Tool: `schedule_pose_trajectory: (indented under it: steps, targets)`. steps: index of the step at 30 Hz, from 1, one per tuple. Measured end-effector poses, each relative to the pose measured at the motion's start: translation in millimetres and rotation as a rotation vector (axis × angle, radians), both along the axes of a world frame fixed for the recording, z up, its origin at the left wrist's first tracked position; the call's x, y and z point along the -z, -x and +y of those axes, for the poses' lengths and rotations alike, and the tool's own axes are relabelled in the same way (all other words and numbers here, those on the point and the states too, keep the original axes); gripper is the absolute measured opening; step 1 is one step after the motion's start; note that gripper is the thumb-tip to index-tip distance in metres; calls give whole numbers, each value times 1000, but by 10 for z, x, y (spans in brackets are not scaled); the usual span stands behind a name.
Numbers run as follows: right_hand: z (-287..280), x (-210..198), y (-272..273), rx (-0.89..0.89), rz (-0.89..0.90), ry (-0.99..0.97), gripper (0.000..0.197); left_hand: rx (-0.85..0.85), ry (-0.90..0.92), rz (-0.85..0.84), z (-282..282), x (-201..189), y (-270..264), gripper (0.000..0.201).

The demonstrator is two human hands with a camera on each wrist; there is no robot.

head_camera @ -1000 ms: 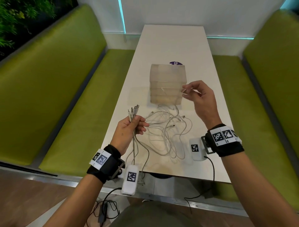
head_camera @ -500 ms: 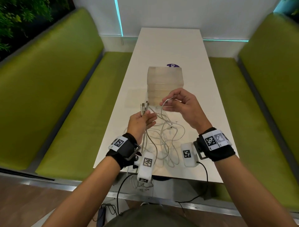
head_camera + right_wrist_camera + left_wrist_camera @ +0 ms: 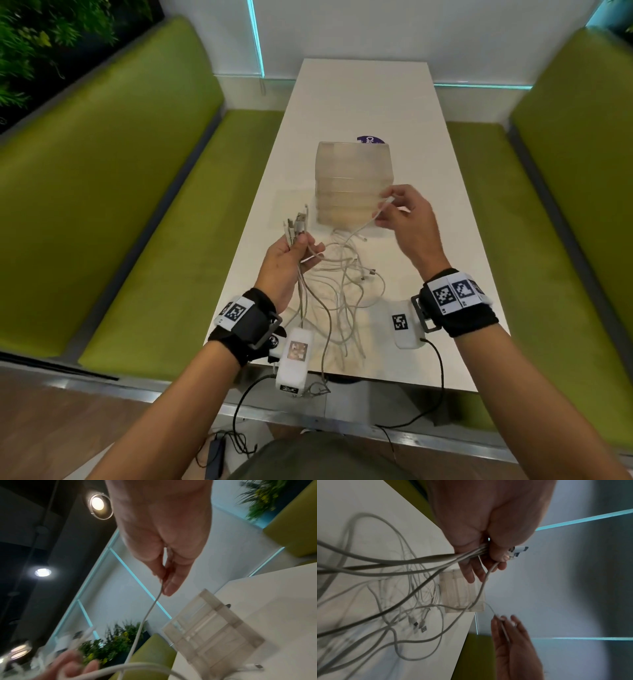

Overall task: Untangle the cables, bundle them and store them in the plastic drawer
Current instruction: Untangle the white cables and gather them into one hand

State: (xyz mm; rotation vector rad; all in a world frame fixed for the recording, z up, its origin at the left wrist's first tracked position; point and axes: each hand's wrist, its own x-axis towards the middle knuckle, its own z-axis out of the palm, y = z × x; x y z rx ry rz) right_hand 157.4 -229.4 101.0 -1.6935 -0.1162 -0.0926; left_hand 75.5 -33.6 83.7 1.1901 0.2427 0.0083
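The left hand (image 3: pixel 291 260) is clenched around a bunch of white cables (image 3: pixel 337 287), held above the near left part of the white surface (image 3: pixel 359 102), with their plug ends (image 3: pixel 298 221) sticking up past the thumb. Below the fist the cables hang down and spread into a loose tangle on the surface, some loops trailing over its near edge. The right hand (image 3: pixel 407 219) pinches the end of a single cable (image 3: pixel 383 209) between thumb and fingers, raised just in front of the drawer (image 3: pixel 354 178); that cable sags leftward toward the left hand. The drawer, a translucent plastic stack, stands upright mid-surface behind the tangle, all compartments closed. Green benches (image 3: pixel 137 205) flank the surface on both sides.
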Motion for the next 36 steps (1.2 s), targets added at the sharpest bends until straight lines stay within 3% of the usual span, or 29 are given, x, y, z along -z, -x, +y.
schedule_pose_trajectory:
  steps: [6,11,14,16,19,22,24,31,36]
  targets:
    - [-505,338,-316,383,105,171,15,-88,60,-60,280,62,18,24]
    - [-784,629,-324,500,293,306,15,-134,124,-47,353,39,31,25]
    - [-630,672,-199,262,397,328,42,-94,173,-45,293,26,32,25]
    - [-419,618,-41,103,309,522,62,-67,186,-48,225,26,29,25]
    - [2,477,297,-157,6,567,59,-23,210,-54,133,18,16,24]
    - [366,376,572,-396,-120,455,41,8,185,-46,77,9,4,22]
    - [496,344,640,-387,-88,348,27,13,163,-38,69,-2,13,22]
    - [544,341,674,-376,-83,233,8,-13,225,-35,155,-52,14,27]
    - [580,337,665,-477,-77,301,6,13,313,-23,138,-124,62,27]
